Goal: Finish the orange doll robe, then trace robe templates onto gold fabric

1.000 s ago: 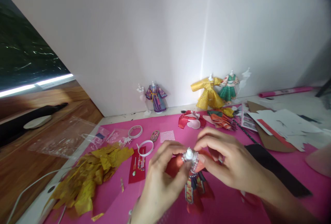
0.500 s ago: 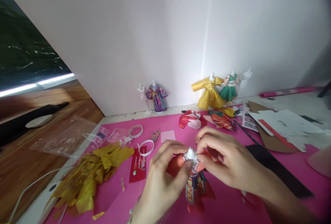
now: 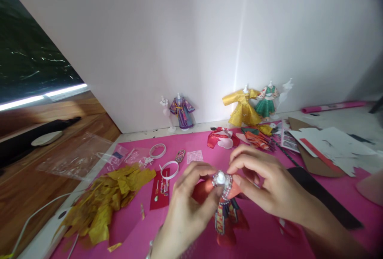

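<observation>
A small red doll dress on a white mini mannequin stands upright between my hands, with a dark, patterned front panel. Around its neck and chest runs a beaded trim. My left hand grips the dress from the left, thumb over the chest and fingers behind the shoulder. On the other side my right hand is closed, thumb and forefinger pinched at the right shoulder by the beads. Its fingers cover part of the orange-red sleeve, and whether they hold a loose bead cannot be seen.
Yellow fabric scraps lie left, near a red card and tape rolls. A sheet of small beads lies ahead. Dressed mini mannequins, one in yellow, line the wall. A black strip and papers are at right.
My right thumb and forefinger have shifted slightly at the shoulder, uncovering more of the beaded trim and sleeve. My left hand keeps its grip on the dress.
</observation>
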The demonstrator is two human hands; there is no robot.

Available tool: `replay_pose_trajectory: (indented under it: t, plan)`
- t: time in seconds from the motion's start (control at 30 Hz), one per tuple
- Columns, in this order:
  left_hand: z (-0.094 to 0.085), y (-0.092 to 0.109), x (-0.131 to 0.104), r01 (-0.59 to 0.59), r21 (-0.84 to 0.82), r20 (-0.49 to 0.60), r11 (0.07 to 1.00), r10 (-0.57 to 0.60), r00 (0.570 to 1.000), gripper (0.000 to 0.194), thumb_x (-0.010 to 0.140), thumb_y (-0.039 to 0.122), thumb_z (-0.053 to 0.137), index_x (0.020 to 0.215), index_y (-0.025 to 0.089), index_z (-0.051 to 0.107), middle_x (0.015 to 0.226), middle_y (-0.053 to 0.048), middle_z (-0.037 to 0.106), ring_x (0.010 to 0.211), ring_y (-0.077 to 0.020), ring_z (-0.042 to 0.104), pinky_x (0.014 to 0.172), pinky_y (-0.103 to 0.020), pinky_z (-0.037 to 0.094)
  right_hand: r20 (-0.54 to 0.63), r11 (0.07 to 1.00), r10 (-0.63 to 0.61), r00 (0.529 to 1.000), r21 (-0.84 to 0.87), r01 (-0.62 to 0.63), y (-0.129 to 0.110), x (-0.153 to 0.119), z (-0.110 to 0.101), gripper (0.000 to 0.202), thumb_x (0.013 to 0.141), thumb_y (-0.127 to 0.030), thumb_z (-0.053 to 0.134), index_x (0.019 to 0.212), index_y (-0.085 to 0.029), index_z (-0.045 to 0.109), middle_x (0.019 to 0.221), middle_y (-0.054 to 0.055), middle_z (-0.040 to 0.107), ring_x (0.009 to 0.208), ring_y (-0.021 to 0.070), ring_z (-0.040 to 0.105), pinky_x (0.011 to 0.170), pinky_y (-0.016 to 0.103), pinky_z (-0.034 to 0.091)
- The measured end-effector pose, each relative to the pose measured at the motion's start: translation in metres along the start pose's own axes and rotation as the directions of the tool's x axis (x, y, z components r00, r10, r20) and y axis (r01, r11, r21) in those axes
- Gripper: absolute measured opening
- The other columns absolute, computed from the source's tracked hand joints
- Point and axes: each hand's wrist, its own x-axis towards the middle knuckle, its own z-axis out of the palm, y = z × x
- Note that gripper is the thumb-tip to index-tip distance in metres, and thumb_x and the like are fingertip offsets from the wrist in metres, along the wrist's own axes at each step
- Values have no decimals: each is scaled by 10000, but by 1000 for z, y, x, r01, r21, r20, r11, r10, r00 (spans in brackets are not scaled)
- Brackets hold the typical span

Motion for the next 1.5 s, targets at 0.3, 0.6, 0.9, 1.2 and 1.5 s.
replay_pose_trajectory:
  t: [0.3,0.6,0.9,1.2,1.5]
  plan:
    - [-3,-2,-3,27,-23,14,999,-27,1000,232,908,158,620,1111,268,609,1081,-26,652,1030,-172,621,878,-315,510,5,995,98,995,-38,-97,-2,15,2,125,927,-157,543,937,-190,663,861,7,610,600,89,488,559,249,364]
    - [-4,0,-2,67,-5,60,998,-66,996,195,916,184,638,1095,263,643,1074,-14,648,1009,-151,624,890,-291,498,143,981,182,973,46,-191,4,27,3,120,893,-172,579,804,-208,651,787,-30,626,654,102,535,598,242,389]
    - [-3,-3,-4,74,-19,63,997,-73,995,172,927,199,631,1084,269,638,1063,-4,652,997,-143,620,875,-280,490,101,974,216,971,50,-222,10,20,2,108,888,-195,573,801,-208,637,764,-19,607,621,110,502,557,253,374]
    - [-2,-1,0,68,-49,19,997,-67,998,103,933,177,612,1012,236,642,1017,-11,662,973,-140,629,851,-275,495,86,994,102,991,37,-106,2,9,-2,61,840,-175,666,840,-225,632,836,-26,586,595,82,480,529,235,370]
    - [-2,-1,0,79,-61,16,995,-78,997,91,930,179,613,1002,229,639,993,-14,661,944,-145,629,834,-289,502,75,995,91,993,39,-95,3,6,-1,142,829,-90,634,808,-229,618,858,-29,580,581,70,474,512,225,360]
